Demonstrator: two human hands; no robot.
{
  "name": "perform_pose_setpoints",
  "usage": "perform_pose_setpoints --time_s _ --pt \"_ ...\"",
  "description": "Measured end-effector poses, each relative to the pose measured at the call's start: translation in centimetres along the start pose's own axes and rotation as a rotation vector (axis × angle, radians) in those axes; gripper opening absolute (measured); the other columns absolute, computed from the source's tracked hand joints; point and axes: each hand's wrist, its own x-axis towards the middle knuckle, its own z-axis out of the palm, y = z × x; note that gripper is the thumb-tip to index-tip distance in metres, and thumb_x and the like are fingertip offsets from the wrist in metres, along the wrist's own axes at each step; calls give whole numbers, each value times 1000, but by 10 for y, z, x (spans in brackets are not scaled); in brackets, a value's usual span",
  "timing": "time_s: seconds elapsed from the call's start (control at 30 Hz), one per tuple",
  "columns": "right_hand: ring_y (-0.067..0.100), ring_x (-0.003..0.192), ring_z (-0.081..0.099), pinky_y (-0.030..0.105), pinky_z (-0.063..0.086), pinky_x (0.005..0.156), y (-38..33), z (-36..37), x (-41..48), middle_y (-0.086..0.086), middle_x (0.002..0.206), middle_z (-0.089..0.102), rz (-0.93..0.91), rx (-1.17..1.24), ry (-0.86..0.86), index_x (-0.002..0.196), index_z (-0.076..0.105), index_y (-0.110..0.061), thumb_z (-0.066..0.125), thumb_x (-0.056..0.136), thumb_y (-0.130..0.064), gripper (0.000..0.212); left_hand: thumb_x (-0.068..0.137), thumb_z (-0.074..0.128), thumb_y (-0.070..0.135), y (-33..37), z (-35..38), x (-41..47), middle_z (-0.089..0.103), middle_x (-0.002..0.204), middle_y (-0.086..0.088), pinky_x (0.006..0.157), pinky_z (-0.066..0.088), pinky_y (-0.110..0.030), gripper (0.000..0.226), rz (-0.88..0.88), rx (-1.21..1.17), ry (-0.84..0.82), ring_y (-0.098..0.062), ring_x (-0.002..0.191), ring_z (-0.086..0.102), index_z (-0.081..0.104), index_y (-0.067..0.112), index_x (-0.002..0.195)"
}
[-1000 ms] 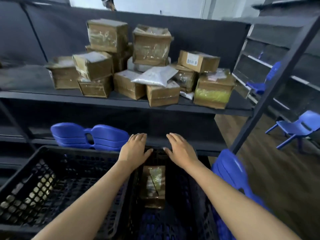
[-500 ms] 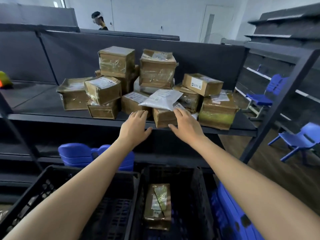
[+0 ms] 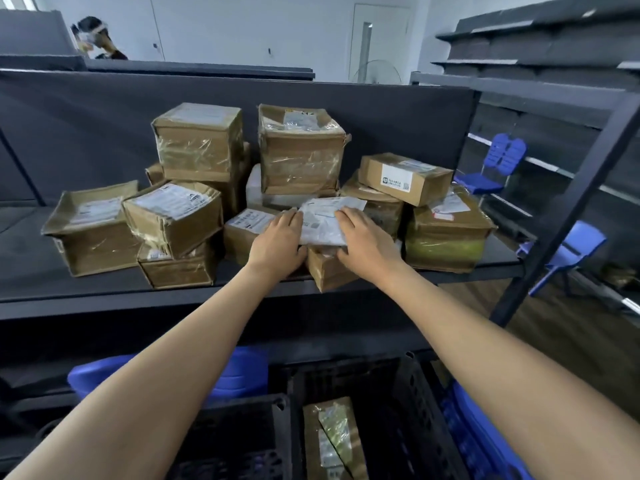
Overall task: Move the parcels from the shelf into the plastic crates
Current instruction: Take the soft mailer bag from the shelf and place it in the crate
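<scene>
Several taped cardboard parcels (image 3: 197,147) are piled on the dark shelf (image 3: 121,299). A white plastic-bag parcel (image 3: 323,220) lies on top of a small box (image 3: 329,271) at the shelf's front edge. My left hand (image 3: 277,240) holds the bag's left side and my right hand (image 3: 367,237) its right side, fingers on top and thumbs at its front edge. Below, the right black crate (image 3: 412,386) holds one taped parcel (image 3: 332,441). The left black crate (image 3: 242,427) is mostly hidden by my left forearm.
Stacked blue plastic chairs (image 3: 242,372) sit under the shelf behind the crates, and another blue one (image 3: 485,445) is right of the crate. A slanted shelf post (image 3: 568,209) stands to the right, with blue chairs (image 3: 568,251) beyond. A person (image 3: 97,39) stands behind the shelf.
Both hands rose from the crate to the shelf's front edge and now hold the white bag parcel. The view tilted up with them.
</scene>
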Motion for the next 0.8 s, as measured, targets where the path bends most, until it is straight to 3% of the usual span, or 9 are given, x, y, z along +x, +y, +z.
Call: perform_pose_setpoints --time_s 0.17,0.3,0.37,0.5,0.6,0.7,0.8 --pt "22 144 20 31 33 108 0 10 4 9 157 20 8 -4 -1 151 17 -8 53 93 -15 68 94 47 14 1 12 11 25 156 -5 96 44 -42 60 26 39 -17 -25 139 31 24 10 149" --pt "23 142 28 34 40 103 1 14 2 12 155 27 1 -20 58 150 23 -7 49 94 -8 62 93 47 8 2 14 8 31 154 -7 94 48 -42 58 47 29 59 -26 137 36 28 8 147" --pt "25 137 38 36 46 98 3 11 -2 14 149 38 -21 -9 121 146 34 -5 51 92 -4 57 92 47 9 4 10 1 34 152 -7 93 49 -42 57 76 21 94 -26 136 37 30 8 146" --pt "28 112 63 38 60 73 12 1 -23 15 123 64 -130 24 337 123 62 -1 73 73 1 51 93 54 20 13 -5 -27 40 149 -5 98 46 -40 54 125 -116 215 -24 135 38 37 10 144" --pt "25 115 62 38 59 80 18 -13 -54 13 127 63 -192 42 442 124 62 -2 67 77 0 47 78 73 40 19 -18 -59 49 141 2 102 41 -31 74 44 -385 201 -17 129 45 42 18 141" --pt "24 117 60 38 56 88 25 -23 -90 13 128 61 -238 53 542 124 61 -1 50 86 -5 41 60 78 61 30 -33 -98 60 127 12 103 41 -28 87 -184 -940 -102 -5 116 56 51 23 133" --pt "23 122 57 36 51 97 26 -23 -125 13 132 58 -320 82 608 125 60 1 55 87 1 39 66 70 58 47 -34 -125 69 119 -1 102 44 -30 74 -434 -1477 -295 -13 111 64 62 11 122"
